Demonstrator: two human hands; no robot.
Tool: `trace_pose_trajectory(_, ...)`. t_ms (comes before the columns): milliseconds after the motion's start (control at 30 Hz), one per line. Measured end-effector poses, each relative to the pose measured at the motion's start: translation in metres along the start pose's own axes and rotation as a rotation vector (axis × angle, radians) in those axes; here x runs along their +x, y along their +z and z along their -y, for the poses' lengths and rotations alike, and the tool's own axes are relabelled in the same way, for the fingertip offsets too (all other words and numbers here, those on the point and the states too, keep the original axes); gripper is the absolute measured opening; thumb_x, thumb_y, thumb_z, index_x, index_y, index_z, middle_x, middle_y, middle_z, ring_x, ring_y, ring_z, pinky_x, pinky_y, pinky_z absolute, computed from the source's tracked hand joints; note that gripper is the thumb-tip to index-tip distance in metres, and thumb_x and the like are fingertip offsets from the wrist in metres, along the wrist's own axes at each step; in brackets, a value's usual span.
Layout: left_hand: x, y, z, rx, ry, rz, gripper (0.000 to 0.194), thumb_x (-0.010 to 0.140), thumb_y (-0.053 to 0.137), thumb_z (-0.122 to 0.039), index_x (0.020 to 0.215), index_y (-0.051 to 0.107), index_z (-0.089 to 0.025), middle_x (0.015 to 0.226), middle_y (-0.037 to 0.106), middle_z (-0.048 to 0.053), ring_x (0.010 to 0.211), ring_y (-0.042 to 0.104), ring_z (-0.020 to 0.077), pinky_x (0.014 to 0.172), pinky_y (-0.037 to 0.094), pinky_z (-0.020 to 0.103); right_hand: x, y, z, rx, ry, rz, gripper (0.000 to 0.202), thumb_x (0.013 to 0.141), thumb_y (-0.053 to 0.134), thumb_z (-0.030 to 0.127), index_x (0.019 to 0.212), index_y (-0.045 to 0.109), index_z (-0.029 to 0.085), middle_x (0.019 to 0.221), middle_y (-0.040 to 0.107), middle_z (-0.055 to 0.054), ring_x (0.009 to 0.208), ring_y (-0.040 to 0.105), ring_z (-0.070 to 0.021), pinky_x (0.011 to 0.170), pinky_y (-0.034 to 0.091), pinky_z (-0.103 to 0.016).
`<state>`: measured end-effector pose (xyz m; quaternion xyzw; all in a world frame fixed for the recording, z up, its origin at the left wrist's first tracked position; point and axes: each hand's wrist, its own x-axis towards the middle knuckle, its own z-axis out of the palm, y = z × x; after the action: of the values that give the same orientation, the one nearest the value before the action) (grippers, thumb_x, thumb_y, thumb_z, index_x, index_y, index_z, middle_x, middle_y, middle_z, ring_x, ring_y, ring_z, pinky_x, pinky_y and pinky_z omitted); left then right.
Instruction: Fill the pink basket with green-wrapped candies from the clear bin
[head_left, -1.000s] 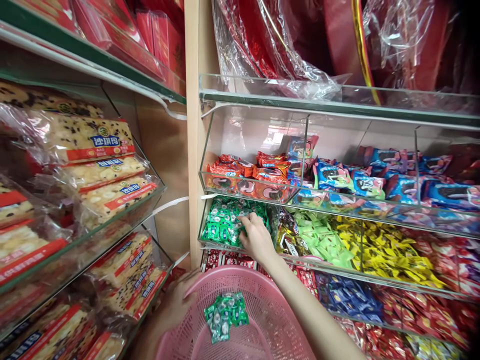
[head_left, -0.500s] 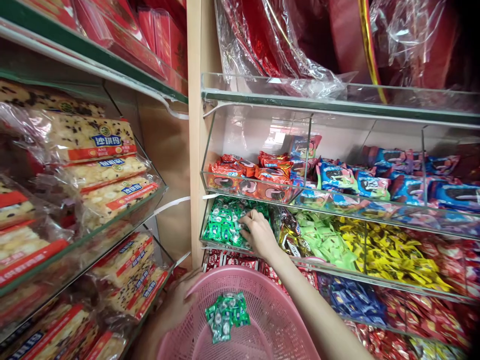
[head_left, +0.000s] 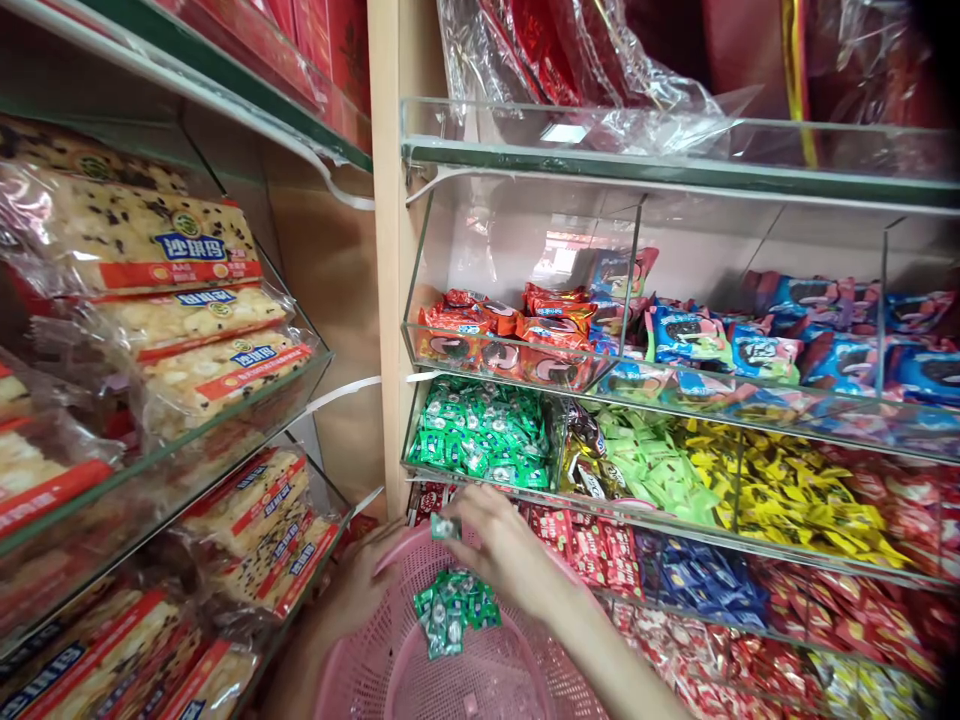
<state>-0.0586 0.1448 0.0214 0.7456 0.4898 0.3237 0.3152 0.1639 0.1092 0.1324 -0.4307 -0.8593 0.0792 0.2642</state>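
My left hand (head_left: 360, 575) is closed on the left rim of a pink plastic basket (head_left: 352, 660), partly blurred. Over the basket's far side, my right hand (head_left: 499, 545) pinches a green-wrapped candy (head_left: 445, 527) between thumb and fingers. Beneath it, a small heap of green-wrapped candies (head_left: 455, 612) lies on the basket's bottom. Just beyond the rim, a clear-walled shelf compartment (head_left: 480, 430) holds many more of the same green candies.
To the right of the green candies lie light green packets (head_left: 652, 465) and yellow ones (head_left: 787, 490). Red and blue snack packs (head_left: 686, 335) fill the shelf above. Wrapped pastry bars (head_left: 172, 240) crowd the left shelves. A wooden post (head_left: 386, 270) divides the two sides.
My right hand has come back from the green candy compartment to above the basket, now with a green candy in its fingers. My left hand stays at the rim. The view has shifted slightly.
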Motion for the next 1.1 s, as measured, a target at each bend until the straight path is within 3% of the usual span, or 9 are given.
trace_pose_trajectory(167, -0.001, 0.0, 0.001, 0.066, 0.033, 0.035, 0.05, 0.076, 0.054, -0.016, 0.126, 0.054, -0.02, 0.135, 0.052, 0.009, 0.126, 0.046, 0.025, 0.109, 0.033, 0.04, -0.027, 0.056, -0.035, 0.01, 0.159, 0.183, 0.018, 0.08, 0.06, 0.021, 0.098, 0.061, 0.019, 0.1, 0.06, -0.005, 0.097, 0.053, -0.0189, 0.082, 0.04, -0.027)
trace_pose_trajectory(300, -0.001, 0.0, 0.003, 0.082, 0.009, 0.042, 0.051, 0.076, 0.052, -0.015, 0.127, 0.053, -0.021, 0.136, 0.051, 0.008, 0.127, 0.045, 0.0234, 0.109, 0.033, 0.04, -0.044, 0.079, -0.059, -0.077, 0.362, 0.269, 0.023, 0.08, 0.057, 0.017, 0.102, 0.062, 0.018, 0.104, 0.062, -0.008, 0.101, 0.054, -0.0208, 0.084, 0.039, -0.027)
trace_pose_trajectory(467, 0.0, 0.001, 0.003, 0.059, 0.026, 0.03, 0.05, 0.077, 0.052, -0.017, 0.126, 0.054, -0.02, 0.135, 0.052, 0.008, 0.126, 0.045, 0.0238, 0.109, 0.033, 0.041, -0.051, 0.077, -0.059, -0.191, 0.614, 0.373, 0.023, 0.077, 0.057, 0.018, 0.099, 0.064, 0.015, 0.102, 0.064, -0.011, 0.097, 0.058, -0.0242, 0.079, 0.041, -0.03)
trace_pose_trajectory(633, 0.0, 0.0, 0.002, 0.059, 0.023, 0.007, 0.047, 0.076, 0.052, -0.018, 0.123, 0.057, -0.019, 0.132, 0.055, 0.008, 0.123, 0.049, 0.0253, 0.108, 0.035, 0.041, -0.05, 0.078, -0.055, -0.225, 0.729, 0.429, 0.024, 0.074, 0.055, 0.014, 0.096, 0.065, 0.014, 0.102, 0.065, -0.011, 0.098, 0.059, -0.0243, 0.076, 0.042, -0.028)
trace_pose_trajectory(1100, -0.001, -0.001, 0.0, 0.008, -0.009, 0.018, 0.047, 0.076, 0.054, -0.019, 0.124, 0.057, -0.02, 0.135, 0.053, 0.007, 0.125, 0.047, 0.0247, 0.11, 0.032, 0.041, -0.056, 0.085, -0.056, -0.212, 0.701, 0.33, 0.021, 0.073, 0.055, 0.012, 0.091, 0.065, 0.017, 0.096, 0.066, -0.011, 0.092, 0.061, -0.0254, 0.073, 0.043, -0.031)
